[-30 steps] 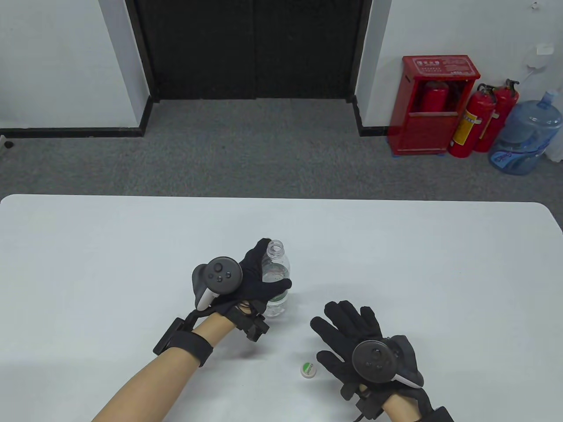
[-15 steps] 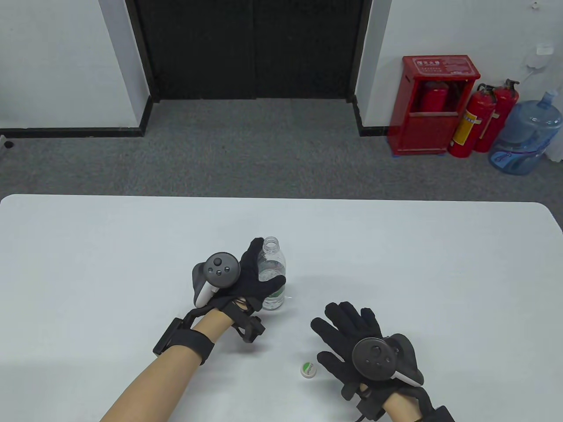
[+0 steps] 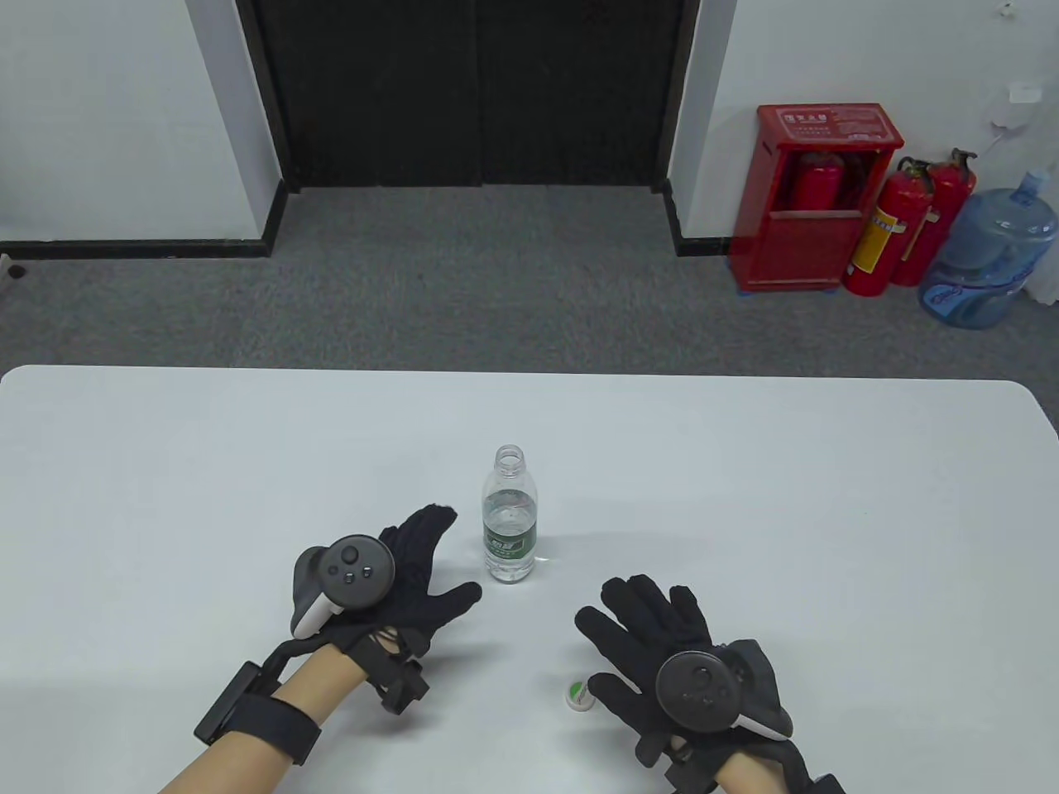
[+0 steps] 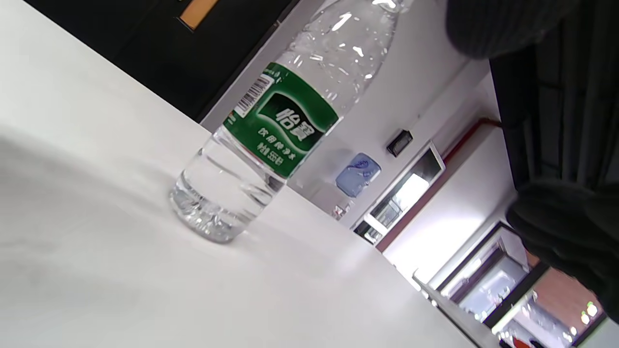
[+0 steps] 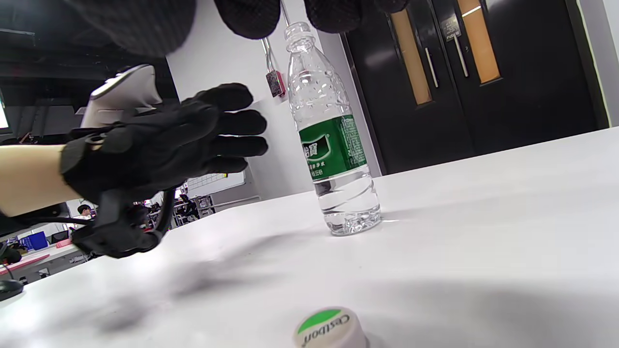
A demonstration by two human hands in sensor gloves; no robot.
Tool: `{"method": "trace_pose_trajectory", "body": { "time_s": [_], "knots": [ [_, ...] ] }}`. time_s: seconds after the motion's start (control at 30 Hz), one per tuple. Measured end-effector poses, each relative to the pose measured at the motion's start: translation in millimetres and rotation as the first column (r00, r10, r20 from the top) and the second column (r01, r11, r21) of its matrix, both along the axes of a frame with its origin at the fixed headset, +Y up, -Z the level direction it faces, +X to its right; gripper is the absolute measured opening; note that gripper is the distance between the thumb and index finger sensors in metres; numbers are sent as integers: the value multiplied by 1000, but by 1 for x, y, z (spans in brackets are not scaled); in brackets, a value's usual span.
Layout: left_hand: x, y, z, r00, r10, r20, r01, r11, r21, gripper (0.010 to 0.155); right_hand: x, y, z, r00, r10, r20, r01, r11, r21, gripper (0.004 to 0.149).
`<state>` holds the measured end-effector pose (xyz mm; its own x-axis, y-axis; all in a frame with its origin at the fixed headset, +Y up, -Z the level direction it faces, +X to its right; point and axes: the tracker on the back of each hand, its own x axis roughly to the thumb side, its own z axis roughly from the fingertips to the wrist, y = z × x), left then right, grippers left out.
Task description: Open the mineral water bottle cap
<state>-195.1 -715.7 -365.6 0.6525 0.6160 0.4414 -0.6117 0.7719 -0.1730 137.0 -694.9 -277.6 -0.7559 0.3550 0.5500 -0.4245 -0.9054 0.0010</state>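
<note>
The mineral water bottle (image 3: 509,517) stands upright and uncapped near the middle of the white table (image 3: 165,463), neck open, green label facing the person. Its cap (image 3: 580,694) lies separately on the table, top up, just beside the right hand (image 3: 662,653), presumably set aside there so the bottle mouth stays clear. The left hand (image 3: 405,579), fingers spread and grasping nothing, hovers just beside the bottle without touching it. The right hand, likewise released with fingers extended, holds nothing; whether it touches the cap cannot be told. Judged from this arrangement, the opening task appears complete.
</note>
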Motion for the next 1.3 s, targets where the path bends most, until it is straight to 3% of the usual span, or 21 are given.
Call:
{"method": "trace_pose_trajectory", "body": {
  "time_s": [0.23, 0.4, 0.57, 1.3],
  "knots": [
    [-9, 6, 39, 974, -210, 80, 202, 974, 102, 85, -2, -2, 1, 1000, 9, -4, -9, 1000, -9, 70],
    [-16, 4, 57, 963, -236, 131, 229, 971, 65, 86, -3, -2, 2, 1000, 13, -7, -13, 1000, -14, 70],
    [-20, -5, 60, 951, -284, 120, 270, 956, 117, 86, -5, -4, 2, 1000, 21, -9, -21, 1000, -23, 70],
    [-24, -12, 63, 962, -226, 154, 221, 974, 51, 84, -6, -8, 0, 1000, 17, -17, -18, 997, -72, 70]
  ]
}}
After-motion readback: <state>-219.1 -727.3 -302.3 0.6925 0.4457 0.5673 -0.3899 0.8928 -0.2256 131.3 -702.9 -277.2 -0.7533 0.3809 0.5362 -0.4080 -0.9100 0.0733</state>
